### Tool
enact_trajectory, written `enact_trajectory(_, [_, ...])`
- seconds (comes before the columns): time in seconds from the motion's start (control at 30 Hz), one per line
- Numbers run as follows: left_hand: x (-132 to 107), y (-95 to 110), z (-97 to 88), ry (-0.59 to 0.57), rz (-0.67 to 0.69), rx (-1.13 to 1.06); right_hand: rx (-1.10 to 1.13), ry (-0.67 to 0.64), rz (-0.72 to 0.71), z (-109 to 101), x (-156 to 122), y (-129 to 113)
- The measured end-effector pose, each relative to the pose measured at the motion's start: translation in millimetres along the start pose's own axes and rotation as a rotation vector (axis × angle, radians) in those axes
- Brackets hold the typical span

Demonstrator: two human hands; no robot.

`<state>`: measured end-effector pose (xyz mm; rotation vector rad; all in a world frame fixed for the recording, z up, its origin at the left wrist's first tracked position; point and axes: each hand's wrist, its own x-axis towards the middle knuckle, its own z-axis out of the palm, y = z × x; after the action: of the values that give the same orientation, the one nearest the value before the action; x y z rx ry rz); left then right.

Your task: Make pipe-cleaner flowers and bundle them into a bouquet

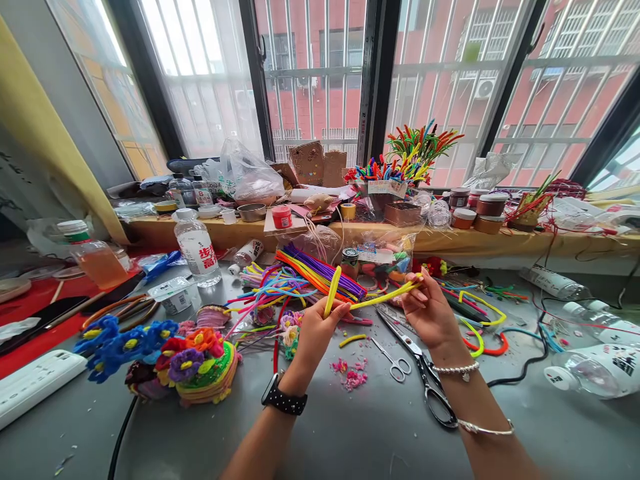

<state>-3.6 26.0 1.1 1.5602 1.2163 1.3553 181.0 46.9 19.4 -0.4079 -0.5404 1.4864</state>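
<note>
So the left hand [316, 328] has its thumb pressed down on a bright yellow, fuzzy pipe-cleaner stem [377, 299], fingers curled in, no real gap in that grip. One length pokes up past the thumb, the rest runs across to the right hand [431, 310], which has the far end in a light fingertip pinch, its other fingers loosely bent. The stem's up in the air over the grey table [320, 433], pretty much straight between the two hands, in front of a bundle of purple, orange and yellow fuzzy stems [320, 270].

Hard-to-see stuff: the bit inside the left hand is covered, so I can't tell if that's one folded stem or two. The left fingertips are mostly tucked out of sight too, and the stem's far tip gets lost among the right fingers. The big black-handled metal scissors [442, 404] lie right by the right wrist, partly covered by that arm. Small silver scissors [399, 369] are in plain view beside them. Both forearms run off the bottom, and the white power strip [40, 383] is chopped by the left edge.
</note>
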Motion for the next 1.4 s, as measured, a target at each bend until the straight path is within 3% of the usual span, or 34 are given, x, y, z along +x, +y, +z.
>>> enact_trajectory(0.23, [1,-5,-1.3,0.022,0.019,0.065,-0.047,-0.044,-0.023,4,-3,0])
enact_trajectory(0.43, [1,-4,-2.3,-0.062,0.062,0.08,-0.176,-0.083,-0.03,6,-4,3])
enact_trajectory(0.53, [1,-4,-2.5,-0.072,0.019,0.07,-0.194,-0.081,-0.011,6,-3,6])
enact_trajectory(0.77, [-2,6,-0.1,-0.327,-0.061,-0.051,-0.264,-0.167,0.009,9,-7,9])
enact_trajectory(1.0, [-8,20,2.9,-0.413,-0.182,-0.117,-0.478,-0.251,0.012,16,-17,13])
enact_trajectory(1.2, [-9,14,4.3,-0.642,-0.208,-0.138,-0.454,-0.217,0.051,15,-15,20])
enact_trajectory(1.4, [-7,-1,5.9,-0.656,-0.282,-0.167,-0.375,-0.111,0.05,7,-8,31])
